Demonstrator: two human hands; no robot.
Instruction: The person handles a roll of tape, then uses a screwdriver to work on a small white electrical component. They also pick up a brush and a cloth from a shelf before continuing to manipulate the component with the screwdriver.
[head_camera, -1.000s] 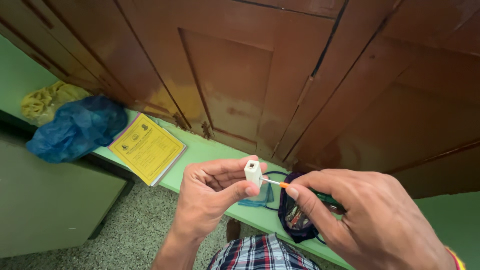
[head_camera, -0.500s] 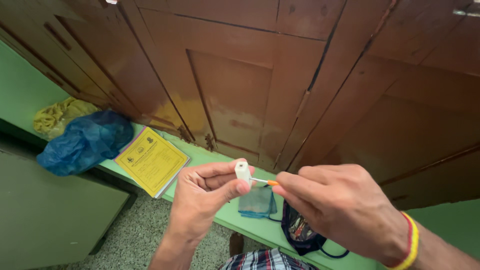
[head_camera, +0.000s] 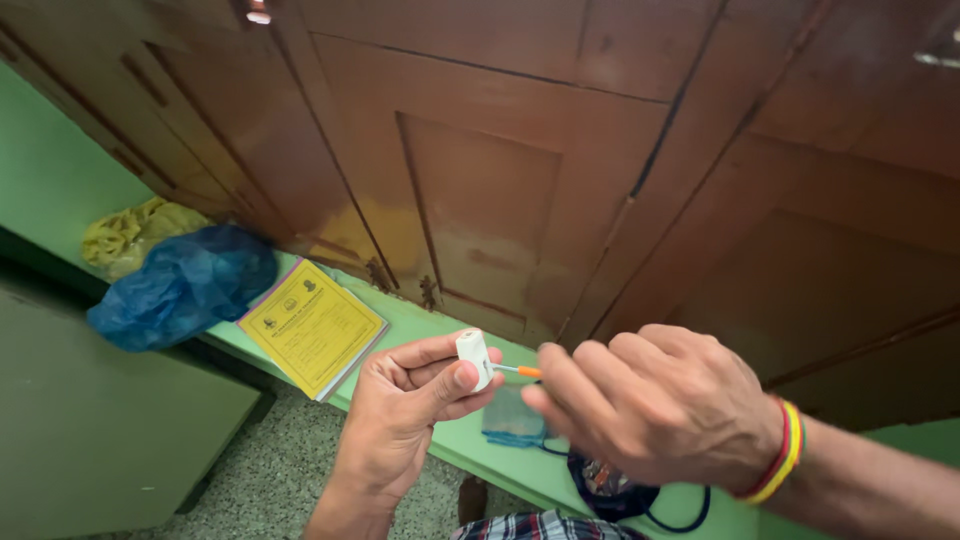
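Low centre of frame: left hand pinching a small white plastic fitting between thumb and fingers, right hand closed tight around an orange-handled screwdriver with its thin tip set against the fitting's side. Judged as mid-way through working a small screw; next calls for a steady pinch and a straight tip while turning. Behind, on the green ledge: blue pouch, yellow booklet, blue bag at left, brown wooden doors beyond.
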